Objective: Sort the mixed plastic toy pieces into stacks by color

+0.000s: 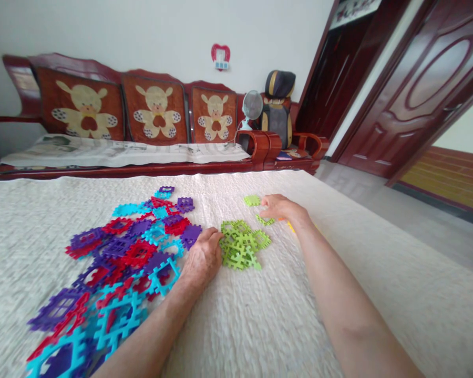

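Lime-green heap: flat, notched, lime-green plastic pieces [242, 249] lie just right of the fingers of our left hand [205, 254].
Left fingers: curled at the heap's edge; we cannot tell whether they pinch a piece.
Right fingers: on our right hand [281, 207], bent beside a solid lime-green plastic square [252, 200] and above a lime-green plastic frame [265, 220]; we cannot tell whether they grasp either.
Handling: we judge the pieces light, fairly stiff, slightly slick; their teeth may snag on neighbours.
Hold: we would pinch opposite edges, or one bar of a frame.
Hidden: our right arm partly covers some yellow-orange plastic [290, 227].
Cut off: left of our left fingers, the purple, red and turquoise notched plastic pile [140, 253] leaves view below.
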Available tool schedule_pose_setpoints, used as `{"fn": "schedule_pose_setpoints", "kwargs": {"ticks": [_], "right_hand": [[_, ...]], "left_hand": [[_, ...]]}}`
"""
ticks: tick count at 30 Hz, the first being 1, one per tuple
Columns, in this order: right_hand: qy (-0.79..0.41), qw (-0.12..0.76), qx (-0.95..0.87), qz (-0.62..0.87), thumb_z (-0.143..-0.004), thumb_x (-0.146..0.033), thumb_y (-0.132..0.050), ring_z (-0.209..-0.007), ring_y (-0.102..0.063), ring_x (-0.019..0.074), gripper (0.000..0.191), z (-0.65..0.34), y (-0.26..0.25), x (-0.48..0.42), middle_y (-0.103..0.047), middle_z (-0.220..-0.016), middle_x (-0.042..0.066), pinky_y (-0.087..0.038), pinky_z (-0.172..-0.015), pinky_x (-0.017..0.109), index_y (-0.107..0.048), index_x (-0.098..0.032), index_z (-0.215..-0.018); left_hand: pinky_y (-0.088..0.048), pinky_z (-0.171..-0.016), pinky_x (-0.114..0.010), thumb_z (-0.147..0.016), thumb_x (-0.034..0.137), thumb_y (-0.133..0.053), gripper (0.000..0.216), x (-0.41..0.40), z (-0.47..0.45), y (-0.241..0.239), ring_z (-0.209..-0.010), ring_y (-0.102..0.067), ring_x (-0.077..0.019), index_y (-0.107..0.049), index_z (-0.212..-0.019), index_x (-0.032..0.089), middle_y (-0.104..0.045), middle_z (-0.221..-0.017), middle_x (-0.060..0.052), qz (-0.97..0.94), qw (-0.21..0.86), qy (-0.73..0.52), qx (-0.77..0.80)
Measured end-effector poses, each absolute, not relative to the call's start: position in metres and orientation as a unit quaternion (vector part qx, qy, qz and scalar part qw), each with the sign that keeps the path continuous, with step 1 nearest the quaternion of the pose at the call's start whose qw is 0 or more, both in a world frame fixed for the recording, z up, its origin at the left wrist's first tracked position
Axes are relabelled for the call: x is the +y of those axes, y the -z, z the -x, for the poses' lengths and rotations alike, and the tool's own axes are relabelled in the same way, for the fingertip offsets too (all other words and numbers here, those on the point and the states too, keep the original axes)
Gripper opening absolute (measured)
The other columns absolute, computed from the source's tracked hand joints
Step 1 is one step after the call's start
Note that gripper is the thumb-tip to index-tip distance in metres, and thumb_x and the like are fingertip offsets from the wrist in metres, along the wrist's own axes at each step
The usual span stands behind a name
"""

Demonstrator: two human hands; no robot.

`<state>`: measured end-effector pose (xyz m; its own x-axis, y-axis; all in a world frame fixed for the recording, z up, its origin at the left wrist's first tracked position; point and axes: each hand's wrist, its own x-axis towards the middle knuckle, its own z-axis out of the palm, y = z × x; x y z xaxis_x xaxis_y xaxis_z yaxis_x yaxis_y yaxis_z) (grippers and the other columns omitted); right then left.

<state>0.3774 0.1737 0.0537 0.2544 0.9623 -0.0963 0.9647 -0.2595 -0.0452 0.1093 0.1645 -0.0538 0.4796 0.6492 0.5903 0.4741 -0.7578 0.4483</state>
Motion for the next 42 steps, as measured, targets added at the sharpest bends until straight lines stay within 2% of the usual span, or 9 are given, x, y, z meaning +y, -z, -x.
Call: {"fn": "schedule_pose_setpoints", "kwargs": {"ticks": [4, 8, 11, 14, 18, 22, 29, 37, 42], "right_hand": [[0.072, 0.110, 0.596, -0.792, -0.065, -0.026, -0.074, -0.097, -0.068, 0.0270, 0.047, -0.359, -0.054, 0.167, -0.072, -0.109, 0.014, -0.051, -0.079, 0.031, -0.070, -0.016, -0.111], [0.087, 0.134, 0.604, -0.781, -0.066, -0.019, -0.071, -0.095, -0.068, 0.0250, 0.045, -0.357, -0.054, 0.167, -0.072, -0.108, 0.011, -0.051, -0.078, 0.030, -0.069, -0.017, -0.112], [0.081, 0.089, 0.615, -0.779, -0.067, -0.019, -0.070, -0.097, -0.067, 0.0248, 0.047, -0.365, -0.052, 0.171, -0.071, -0.110, 0.010, -0.050, -0.080, 0.030, -0.068, -0.018, -0.114], [0.022, -0.014, 0.618, -0.786, -0.069, -0.019, -0.069, -0.103, -0.064, 0.0259, 0.047, -0.375, -0.042, 0.179, -0.068, -0.114, 0.012, -0.049, -0.085, 0.030, -0.066, -0.018, -0.116], [-0.041, -0.154, 0.633, -0.757, -0.070, -0.008, -0.063, -0.107, -0.061, 0.0245, 0.040, -0.389, -0.020, 0.193, -0.065, -0.111, 0.012, -0.045, -0.094, 0.031, -0.064, -0.017, -0.110], [-0.060, -0.235, 0.686, -0.686, -0.069, -0.001, -0.055, -0.116, -0.055, 0.0217, 0.044, -0.400, -0.001, 0.204, -0.062, -0.118, 0.010, -0.040, -0.104, 0.034, -0.061, -0.018, -0.109], [-0.051, -0.273, 0.728, -0.627, -0.068, 0.003, -0.047, -0.126, -0.049, 0.0202, 0.050, -0.400, 0.021, 0.219, -0.055, -0.130, 0.013, -0.036, -0.111, 0.035, -0.059, -0.015, -0.113], [-0.042, -0.277, 0.716, -0.639, -0.063, 0.002, -0.049, -0.134, -0.041, 0.0237, 0.058, -0.401, 0.027, 0.219, -0.047, -0.140, 0.013, -0.032, -0.114, 0.040, -0.058, -0.015, -0.117], [-0.081, -0.259, 0.679, -0.682, -0.071, -0.010, -0.059, -0.126, -0.047, 0.0258, 0.041, -0.391, 0.024, 0.219, -0.054, -0.128, 0.014, -0.036, -0.110, 0.038, -0.060, -0.014, -0.112]], "left_hand": [[-0.055, -0.092, -0.034, -0.080, 0.005, -0.045, 0.036, 0.163, -0.109, 0.053, -0.101, -0.064, -0.0200, -0.068, -0.106, 0.017, -0.065, -0.113, -0.010, -0.853, 0.120, -0.387, 0.328], [-0.055, -0.091, -0.032, -0.080, 0.004, -0.046, 0.037, 0.163, -0.110, 0.052, -0.100, -0.064, -0.0192, -0.068, -0.106, 0.018, -0.066, -0.113, -0.010, -0.854, 0.122, -0.381, 0.333], [-0.055, -0.091, -0.030, -0.080, 0.004, -0.047, 0.036, 0.163, -0.110, 0.052, -0.100, -0.064, -0.0183, -0.067, -0.106, 0.018, -0.066, -0.114, -0.009, -0.854, 0.117, -0.378, 0.336], [-0.055, -0.091, -0.029, -0.081, 0.004, -0.047, 0.035, 0.163, -0.110, 0.052, -0.099, -0.065, -0.0179, -0.068, -0.105, 0.018, -0.066, -0.113, -0.009, -0.855, 0.113, -0.379, 0.336], [-0.055, -0.090, -0.030, -0.082, 0.004, -0.046, 0.034, 0.162, -0.110, 0.052, -0.099, -0.065, -0.0182, -0.068, -0.105, 0.017, -0.067, -0.113, -0.009, -0.855, 0.110, -0.381, 0.335], [-0.055, -0.091, -0.030, -0.081, 0.003, -0.046, 0.035, 0.162, -0.109, 0.050, -0.100, -0.065, -0.0183, -0.067, -0.106, 0.018, -0.066, -0.112, -0.009, -0.856, 0.111, -0.382, 0.331], [-0.055, -0.092, -0.031, -0.081, 0.003, -0.046, 0.035, 0.161, -0.109, 0.049, -0.102, -0.064, -0.0191, -0.067, -0.105, 0.018, -0.066, -0.113, -0.009, -0.857, 0.116, -0.376, 0.333], [-0.055, -0.092, -0.030, -0.081, 0.004, -0.047, 0.036, 0.161, -0.109, 0.050, -0.101, -0.064, -0.0183, -0.067, -0.106, 0.019, -0.066, -0.113, -0.009, -0.857, 0.111, -0.377, 0.334], [-0.055, -0.092, -0.031, -0.081, 0.004, -0.046, 0.036, 0.161, -0.109, 0.050, -0.101, -0.064, -0.0184, -0.067, -0.106, 0.019, -0.066, -0.113, -0.009, -0.856, 0.111, -0.377, 0.335]]}}
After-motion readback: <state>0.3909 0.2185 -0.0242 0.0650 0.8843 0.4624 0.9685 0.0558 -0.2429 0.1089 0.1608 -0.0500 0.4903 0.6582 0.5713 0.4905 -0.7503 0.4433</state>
